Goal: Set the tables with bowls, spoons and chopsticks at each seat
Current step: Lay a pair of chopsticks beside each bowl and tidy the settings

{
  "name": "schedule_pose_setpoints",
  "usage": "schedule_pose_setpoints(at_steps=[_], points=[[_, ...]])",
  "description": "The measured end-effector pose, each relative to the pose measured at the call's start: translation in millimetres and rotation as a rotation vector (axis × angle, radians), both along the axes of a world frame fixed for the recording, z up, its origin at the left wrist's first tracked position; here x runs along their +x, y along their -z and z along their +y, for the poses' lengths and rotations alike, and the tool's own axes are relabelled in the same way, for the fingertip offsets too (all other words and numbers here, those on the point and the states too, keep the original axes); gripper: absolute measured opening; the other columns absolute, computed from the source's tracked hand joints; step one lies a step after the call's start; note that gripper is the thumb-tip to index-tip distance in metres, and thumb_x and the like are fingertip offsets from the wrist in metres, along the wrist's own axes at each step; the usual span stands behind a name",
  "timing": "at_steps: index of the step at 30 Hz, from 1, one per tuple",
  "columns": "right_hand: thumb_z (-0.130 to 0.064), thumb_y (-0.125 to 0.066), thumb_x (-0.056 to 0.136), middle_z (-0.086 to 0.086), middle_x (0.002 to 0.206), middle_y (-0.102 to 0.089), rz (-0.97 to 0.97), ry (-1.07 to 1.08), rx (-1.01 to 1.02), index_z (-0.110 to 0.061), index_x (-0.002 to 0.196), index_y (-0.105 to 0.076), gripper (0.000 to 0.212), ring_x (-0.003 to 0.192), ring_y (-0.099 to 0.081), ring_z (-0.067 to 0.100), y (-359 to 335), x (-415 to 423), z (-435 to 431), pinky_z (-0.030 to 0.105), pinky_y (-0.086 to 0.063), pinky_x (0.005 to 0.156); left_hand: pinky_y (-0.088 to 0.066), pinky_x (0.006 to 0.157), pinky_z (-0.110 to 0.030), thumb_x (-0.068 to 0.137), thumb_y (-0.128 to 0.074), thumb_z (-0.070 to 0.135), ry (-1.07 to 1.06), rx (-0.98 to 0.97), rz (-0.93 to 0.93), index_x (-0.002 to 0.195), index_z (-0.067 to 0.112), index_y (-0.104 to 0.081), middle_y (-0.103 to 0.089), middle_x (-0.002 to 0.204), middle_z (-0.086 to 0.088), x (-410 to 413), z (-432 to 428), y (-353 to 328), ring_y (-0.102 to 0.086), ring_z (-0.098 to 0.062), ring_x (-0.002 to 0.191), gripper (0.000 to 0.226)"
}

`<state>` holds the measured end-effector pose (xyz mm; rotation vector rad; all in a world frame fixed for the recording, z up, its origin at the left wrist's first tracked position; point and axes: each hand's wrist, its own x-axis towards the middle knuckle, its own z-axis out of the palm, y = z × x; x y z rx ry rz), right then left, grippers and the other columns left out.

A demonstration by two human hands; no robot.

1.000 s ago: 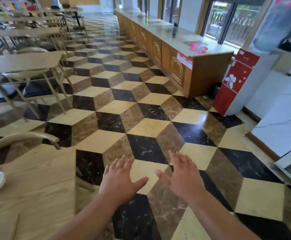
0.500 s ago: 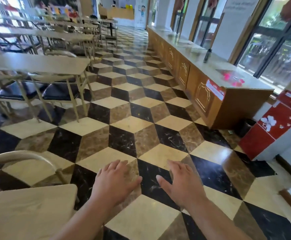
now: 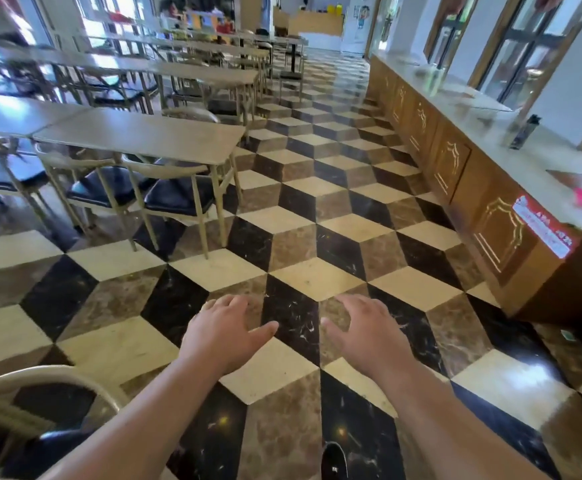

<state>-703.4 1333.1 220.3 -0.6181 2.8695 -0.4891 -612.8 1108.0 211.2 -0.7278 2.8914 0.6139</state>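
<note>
The left hand (image 3: 220,336) and the right hand (image 3: 362,332) are reaching forward side by side, palms down, over the glossy floor of cream, brown and black marble tiles (image 3: 310,278) laid in a cube pattern. Both hands are holding nothing. The fingers are lying relaxed and slightly spread, the thumbs are pointing towards each other, and the hands are staying apart.

The tables to be set are standing on the left. The nearest pale wooden rectangular table (image 3: 137,136), on thin metal legs, is sitting at middle distance, and more rows of similar tables are running towards the far end of the room. Metal-framed chairs with black cushioned seats (image 3: 175,199) are tucked along its near side.

At the near left, a curved pale chair back (image 3: 40,375) is arching over a dark seat. On the right, a long brown wooden counter with gold-trimmed panels (image 3: 456,168) is running from near to far. A slim dark bottle (image 3: 525,131) is standing upright on its pale top, and a red-and-white sticker (image 3: 542,226) is sitting on its near corner. A dark shoe toe (image 3: 333,462) is showing at the bottom edge, between the forearms
</note>
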Motion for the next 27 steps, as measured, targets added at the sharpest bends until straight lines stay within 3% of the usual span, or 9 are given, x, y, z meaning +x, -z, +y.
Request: schedule_pose_setpoints(at_steps=[9, 13, 18, 27], points=[[-0.051, -0.054, 0.104, -0.002, 0.147, -0.060, -0.095, -0.335, -0.107, -0.024, 0.151, -0.053, 0.054, 0.139, -0.053, 0.022, 25.6, -213.0, -174.0, 0.038, -0.048, 0.111, -0.049, 0.116, -0.045, 0.087, -0.053, 0.085, -0.343, 0.000, 0.009, 0.161, 0.038, -0.038, -0.046, 0.165, 0.006, -133.6, -138.3, 8.8, -0.040, -0.021, 0.152, 0.089], [-0.064, -0.052, 0.101, -0.005, 0.152, -0.058, -0.130, -0.492, -0.096, -0.028, 0.153, -0.053, 0.063, 0.143, -0.050, 0.019, 17.2, -269.5, -267.6, 0.041, -0.044, 0.117, -0.048, 0.117, -0.044, 0.087, -0.052, 0.085, -0.521, -0.011, 0.009, 0.161, 0.039, -0.039, -0.045, 0.166, 0.007, -161.1, -196.3, 3.1, -0.041, -0.020, 0.154, 0.088], [-0.074, -0.046, 0.095, -0.011, 0.154, -0.054, -0.144, -0.666, -0.065, -0.037, 0.151, -0.051, 0.067, 0.145, -0.047, 0.017, 16.0, -293.8, -400.0, 0.042, -0.046, 0.114, -0.044, 0.121, -0.045, 0.087, -0.050, 0.087, -0.783, 0.017, 0.052, 0.161, 0.040, -0.038, -0.041, 0.168, 0.008, -156.1, -284.9, 8.7, -0.038, -0.021, 0.156, 0.088], [-0.069, -0.049, 0.097, -0.008, 0.157, -0.053, -0.043, -0.933, -0.011, -0.031, 0.155, -0.048, 0.069, 0.150, -0.041, 0.017, 7.8, -281.4, -655.4, 0.041, -0.042, 0.120, -0.050, 0.115, -0.046, 0.083, -0.054, 0.088, -1.061, 0.114, 0.212, 0.157, 0.035, -0.045, -0.053, 0.159, 0.009, -128.1, -495.5, 40.6, -0.050, -0.017, 0.147, 0.091]])
